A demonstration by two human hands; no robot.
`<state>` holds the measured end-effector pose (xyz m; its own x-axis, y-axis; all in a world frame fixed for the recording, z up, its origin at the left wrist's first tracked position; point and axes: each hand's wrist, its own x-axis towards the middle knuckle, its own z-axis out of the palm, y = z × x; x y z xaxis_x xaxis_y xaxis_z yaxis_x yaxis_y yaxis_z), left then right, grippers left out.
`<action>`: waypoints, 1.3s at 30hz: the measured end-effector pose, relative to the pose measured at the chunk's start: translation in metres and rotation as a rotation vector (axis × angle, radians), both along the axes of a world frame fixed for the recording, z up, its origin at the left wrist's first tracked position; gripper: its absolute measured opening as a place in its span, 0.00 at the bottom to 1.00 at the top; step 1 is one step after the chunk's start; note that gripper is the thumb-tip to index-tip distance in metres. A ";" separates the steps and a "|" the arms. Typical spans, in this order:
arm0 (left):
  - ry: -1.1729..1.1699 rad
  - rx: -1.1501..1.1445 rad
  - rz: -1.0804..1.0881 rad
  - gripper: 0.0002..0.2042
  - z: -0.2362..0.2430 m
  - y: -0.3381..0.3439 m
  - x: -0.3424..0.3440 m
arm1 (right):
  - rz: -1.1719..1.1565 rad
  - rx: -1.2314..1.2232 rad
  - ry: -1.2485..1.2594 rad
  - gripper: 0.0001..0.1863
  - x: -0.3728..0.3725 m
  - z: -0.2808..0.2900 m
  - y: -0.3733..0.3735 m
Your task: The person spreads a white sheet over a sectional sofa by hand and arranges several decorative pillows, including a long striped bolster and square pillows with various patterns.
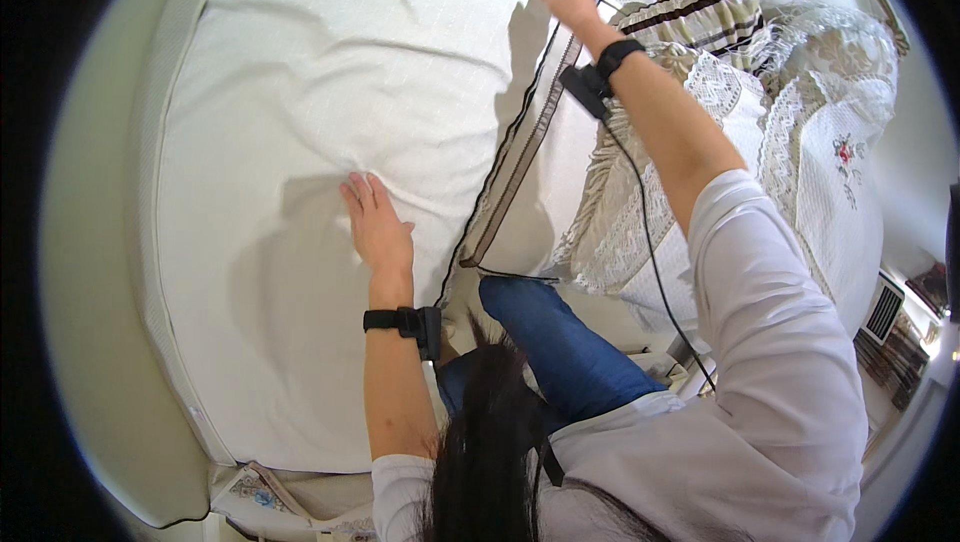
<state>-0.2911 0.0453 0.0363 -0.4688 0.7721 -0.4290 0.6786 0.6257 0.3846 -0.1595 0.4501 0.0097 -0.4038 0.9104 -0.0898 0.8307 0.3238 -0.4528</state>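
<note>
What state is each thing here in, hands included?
White mattress: surface creased.
Left hand: open, palm down over the mattress.
Right hand: near the mattress edge, fingers parted, holding nothing visible.
Brown trim: running along the mattress side.
Lace-trimmed bedding: heaped in folds.
Striped fabric: gathered.
Left wristband: fastened.
Right wristband: fastened.
Black cable: curving from the right wrist.
</note>
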 end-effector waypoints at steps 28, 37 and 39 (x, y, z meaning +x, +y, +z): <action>0.140 -0.147 -0.043 0.39 -0.025 0.022 0.008 | 0.026 -0.085 -0.041 0.15 -0.003 -0.038 0.115; 0.204 -0.215 -0.090 0.39 -0.026 0.029 0.010 | 0.189 0.137 0.008 0.08 -0.006 -0.012 -0.011; 0.220 -0.193 -0.130 0.39 -0.027 0.031 0.010 | 0.142 0.135 0.077 0.05 -0.005 -0.001 -0.033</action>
